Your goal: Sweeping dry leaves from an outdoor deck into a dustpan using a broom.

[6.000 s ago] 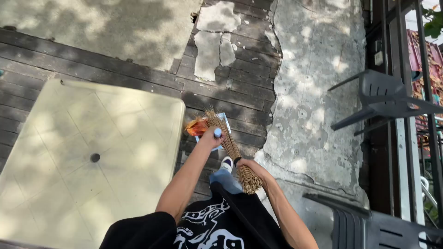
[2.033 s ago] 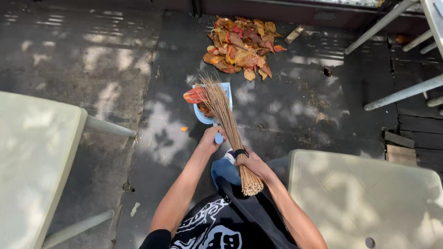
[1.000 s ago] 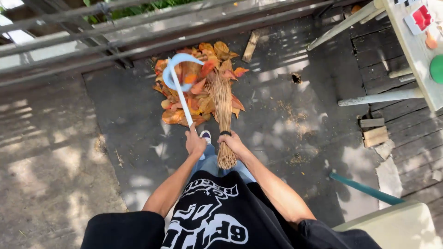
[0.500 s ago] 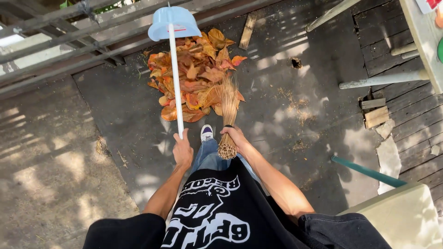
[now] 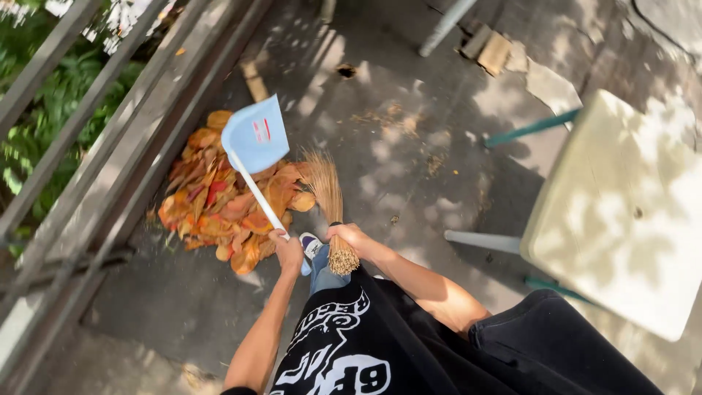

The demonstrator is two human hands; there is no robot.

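Observation:
My left hand (image 5: 287, 250) grips the white handle of a light blue dustpan (image 5: 255, 135), whose pan is raised over a pile of orange and red dry leaves (image 5: 219, 205). My right hand (image 5: 349, 235) holds a short straw hand broom (image 5: 327, 192) near its bound end, bristles pointing away toward the right edge of the leaf pile. Both hands are close together, just in front of my black printed shirt. My shoe (image 5: 311, 243) shows between them.
A metal railing (image 5: 88, 139) runs along the left with green plants behind it. A pale table (image 5: 621, 219) on teal and white legs stands at the right. Wood scraps (image 5: 491, 50) and a small hole (image 5: 346, 70) lie on the concrete farther off.
The view has swung so the railing now lies at the left and the table at the right. The dustpan has tilted leftward over the leaves. Both hands keep their grip.

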